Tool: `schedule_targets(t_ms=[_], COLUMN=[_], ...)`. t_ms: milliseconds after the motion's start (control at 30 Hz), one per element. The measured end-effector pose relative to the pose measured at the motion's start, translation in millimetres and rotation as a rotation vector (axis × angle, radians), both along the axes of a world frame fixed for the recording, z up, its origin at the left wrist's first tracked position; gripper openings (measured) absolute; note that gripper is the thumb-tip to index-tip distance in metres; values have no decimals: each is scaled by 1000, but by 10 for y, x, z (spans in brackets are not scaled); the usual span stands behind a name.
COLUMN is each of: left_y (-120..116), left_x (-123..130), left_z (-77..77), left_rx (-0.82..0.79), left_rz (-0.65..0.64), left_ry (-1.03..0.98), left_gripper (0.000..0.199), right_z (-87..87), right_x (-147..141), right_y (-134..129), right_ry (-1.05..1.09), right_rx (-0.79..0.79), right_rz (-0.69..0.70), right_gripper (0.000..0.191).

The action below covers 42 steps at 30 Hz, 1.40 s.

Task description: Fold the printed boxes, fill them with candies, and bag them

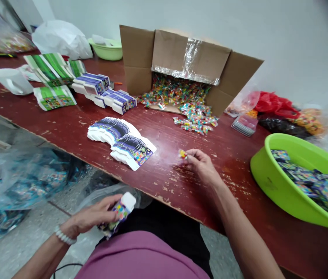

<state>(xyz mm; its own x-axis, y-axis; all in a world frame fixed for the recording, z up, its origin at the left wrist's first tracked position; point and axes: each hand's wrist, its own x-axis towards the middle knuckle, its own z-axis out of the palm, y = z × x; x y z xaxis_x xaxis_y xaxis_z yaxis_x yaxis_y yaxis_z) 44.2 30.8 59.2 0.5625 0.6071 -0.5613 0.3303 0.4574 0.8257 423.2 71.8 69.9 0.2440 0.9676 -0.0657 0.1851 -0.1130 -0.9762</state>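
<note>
While the left hand (101, 213) curls closed around a small box (121, 212) at seven o'clock, the right hand (201, 163) pinches a candy (182, 154) between nearly closed fingertips, toward four o'clock; so slight a hold could drop it, and squeezing might dent the box.

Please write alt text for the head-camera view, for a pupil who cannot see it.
A person's left hand holds a small printed box while the right hand pinches a wrapped piece over a red table. Beyond are fanned flat cartons and a cardboard box spilling similar pieces; a green tub stands at right.
</note>
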Motion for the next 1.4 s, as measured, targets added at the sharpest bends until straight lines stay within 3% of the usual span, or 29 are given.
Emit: schedule_targets(t_ms=[67,133,300,467,700,900,1033,1167,1267,1400], left_y=[-9,-37,-176,-269,-332,-342,-328,-347,-356,-341], left_x=[163,338,623,668,799,871,858,863,881,883], left_z=[113,228,389,376,359,344,367,346,327,338], left_rx=[-79,-78,8,70,81,156,182,146,127,136], left_rz=[28,47,66,53,127,164,168,193,213,191], left_ry=[-114,-177,-144,-198,-287,-283,-286,-332,-349,-361], left_gripper=[40,38,32,21,34,40,41,39,39,43], right_z=[87,153,219,238,264,322,304,238,207,243], right_x=[-346,-649,-1022,-1079,-1234,-1294,-1303,-1253,-1198,-1162], right_y=[-293,-517,-690,-684,-800,-733,-773,-887,-915,-879], right_ry=[191,246,73,107,-10,121,-65,-196,-351,-543], right_rx=[-34,-52,77,71,122,117,160,222,357,580], right_rz=[176,278,321,204,162,-17,-1,139,198,149], right_gripper=[27,24,13,10,9,16,13,7,9,15])
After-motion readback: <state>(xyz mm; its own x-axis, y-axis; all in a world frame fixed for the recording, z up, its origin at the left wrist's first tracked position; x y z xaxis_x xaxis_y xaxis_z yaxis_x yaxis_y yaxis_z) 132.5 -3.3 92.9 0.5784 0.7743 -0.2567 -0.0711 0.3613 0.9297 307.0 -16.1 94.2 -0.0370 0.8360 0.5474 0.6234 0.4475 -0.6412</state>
